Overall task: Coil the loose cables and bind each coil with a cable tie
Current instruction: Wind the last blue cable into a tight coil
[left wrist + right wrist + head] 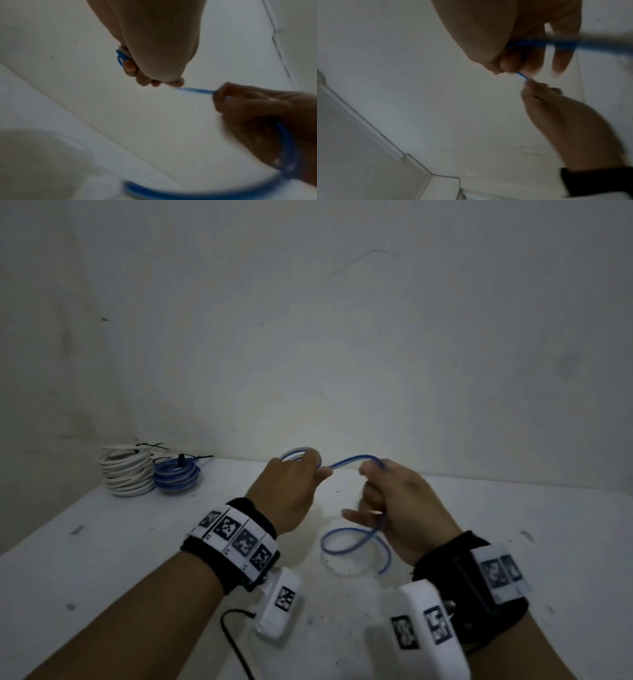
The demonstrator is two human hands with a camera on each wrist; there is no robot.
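The blue cable [346, 462] is running between the two hands above the white table [137, 542], with its loose tail lying in a curl [356, 546] on the tabletop just below the right hand. At its far end the first loops [294, 455] are gathering inside the left hand [291, 494], whose fingers are curling round them and pinching the strand where it leaves the fist. The right hand [400, 508] is gripping the cable further along, thumb and forefinger closing on it (the little finger is sticking out free), while the slack is dropping from its palm to the table.

The step in hand, by the look of it, is winding this cable into a coil, and it is at an early stage, since much of the length is still lying loose. To do it well, the right hand should be feeding each turn at the same length so the loops match, letting the strand twist freely between the fingertips rather than forcing a kink, while the left is keeping the gathered turns flat and side by side. The tail on the table should be drawn up smoothly so it is not snagging on itself.

At the far left corner a white coil [126, 474] and a blue coil [178, 477] are sitting touching each other, each bearing a black cable tie [183, 458].
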